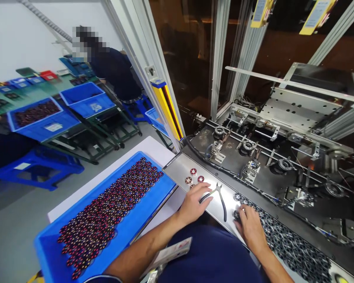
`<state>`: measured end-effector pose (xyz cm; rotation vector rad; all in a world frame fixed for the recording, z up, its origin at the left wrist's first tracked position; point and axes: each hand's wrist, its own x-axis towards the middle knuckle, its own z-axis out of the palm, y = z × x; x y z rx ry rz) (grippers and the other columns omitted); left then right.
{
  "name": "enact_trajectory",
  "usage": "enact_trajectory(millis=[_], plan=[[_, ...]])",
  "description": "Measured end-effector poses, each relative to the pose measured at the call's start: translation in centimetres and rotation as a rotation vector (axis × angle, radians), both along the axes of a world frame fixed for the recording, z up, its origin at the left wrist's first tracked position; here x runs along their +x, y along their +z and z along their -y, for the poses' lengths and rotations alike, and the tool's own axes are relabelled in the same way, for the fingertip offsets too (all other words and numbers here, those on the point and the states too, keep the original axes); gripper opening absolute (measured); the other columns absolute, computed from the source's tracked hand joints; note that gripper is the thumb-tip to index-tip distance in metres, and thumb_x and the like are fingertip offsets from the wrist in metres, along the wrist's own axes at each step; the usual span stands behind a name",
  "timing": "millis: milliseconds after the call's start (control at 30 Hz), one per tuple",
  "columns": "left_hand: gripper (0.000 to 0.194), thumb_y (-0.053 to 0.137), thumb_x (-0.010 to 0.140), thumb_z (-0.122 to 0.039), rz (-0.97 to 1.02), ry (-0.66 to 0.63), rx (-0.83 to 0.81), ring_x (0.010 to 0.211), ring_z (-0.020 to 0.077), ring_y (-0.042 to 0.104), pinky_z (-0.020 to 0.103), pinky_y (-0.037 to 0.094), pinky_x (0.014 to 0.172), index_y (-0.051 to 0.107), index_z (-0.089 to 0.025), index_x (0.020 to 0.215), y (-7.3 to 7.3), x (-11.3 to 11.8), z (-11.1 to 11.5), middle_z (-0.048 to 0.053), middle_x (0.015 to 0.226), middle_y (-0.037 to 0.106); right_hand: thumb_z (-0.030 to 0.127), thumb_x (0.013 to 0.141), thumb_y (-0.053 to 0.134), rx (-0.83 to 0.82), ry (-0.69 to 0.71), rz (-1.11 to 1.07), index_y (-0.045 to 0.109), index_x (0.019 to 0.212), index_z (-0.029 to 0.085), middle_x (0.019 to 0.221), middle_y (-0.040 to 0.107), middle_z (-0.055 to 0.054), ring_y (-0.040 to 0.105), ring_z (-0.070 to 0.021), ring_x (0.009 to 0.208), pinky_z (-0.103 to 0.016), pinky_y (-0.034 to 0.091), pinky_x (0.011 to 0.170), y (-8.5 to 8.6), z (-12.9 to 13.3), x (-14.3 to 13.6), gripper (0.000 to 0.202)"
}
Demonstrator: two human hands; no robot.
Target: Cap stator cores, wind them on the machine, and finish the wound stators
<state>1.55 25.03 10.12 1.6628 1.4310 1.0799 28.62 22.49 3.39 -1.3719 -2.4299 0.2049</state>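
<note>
My right hand [252,228] is closed on a dark round ring part [236,214] at its fingertips, above the metal worktop [177,165]. Another dark ring part [237,196] lies just beyond it. My left hand [194,202] is over the worktop, with thumb and fingers apart around one handle of the cutting pliers [218,188]. The pliers lie with their handles spread and jaws pointing away from me. Several red-and-copper round parts [193,171] sit just past my left fingers; one is partly hidden by them.
A blue tray [153,204] at left holds rows of red-and-black round parts. Many dark ring parts [292,239] cover the worktop at right. Behind it stands a machine with fixtures [249,146] and a yellow light-curtain post [168,112]. A co-worker [115,72] sits beyond, near blue crates [87,100].
</note>
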Motion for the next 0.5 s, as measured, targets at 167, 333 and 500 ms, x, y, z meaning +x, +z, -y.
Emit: enact_trajectory(millis=[167,333,500], plan=[[0.018,0.072,0.078,-0.025,0.185,-0.138,-0.224,0.104,0.0251,0.065,0.042,0.047,0.1,0.074,-0.02,0.095,0.0,1.9,1.1,0.01,0.107,0.072,0.008,0.084,0.054,-0.033,0.115,-0.045,0.061,0.1,0.024,0.094,0.067,-0.007,0.062,-0.0285,0.086,-0.044,0.051,0.075,1.1,-0.7,-0.1,0.024],[0.046,0.075,0.076,-0.048,0.522,-0.274,-0.558,0.081,0.0196,0.066,0.037,0.054,0.078,0.069,-0.019,0.11,-0.2,3.6,1.6,0.008,0.097,0.071,0.018,0.09,0.056,-0.029,0.183,-0.221,0.055,0.109,0.021,0.094,0.066,-0.009,0.063,-0.0263,0.085,-0.043,0.054,0.077,4.6,-2.1,-1.9,0.019],[0.059,0.068,0.078,-0.064,0.967,-0.286,-0.716,0.077,0.0153,0.066,0.032,0.053,0.074,0.063,-0.02,0.116,2.4,4.5,1.9,0.007,0.091,0.068,0.019,0.095,0.051,-0.035,0.293,-0.398,0.05,0.123,0.024,0.091,0.066,-0.007,0.063,-0.0233,0.081,-0.04,0.055,0.072,10.7,-3.4,-4.9,0.029]])
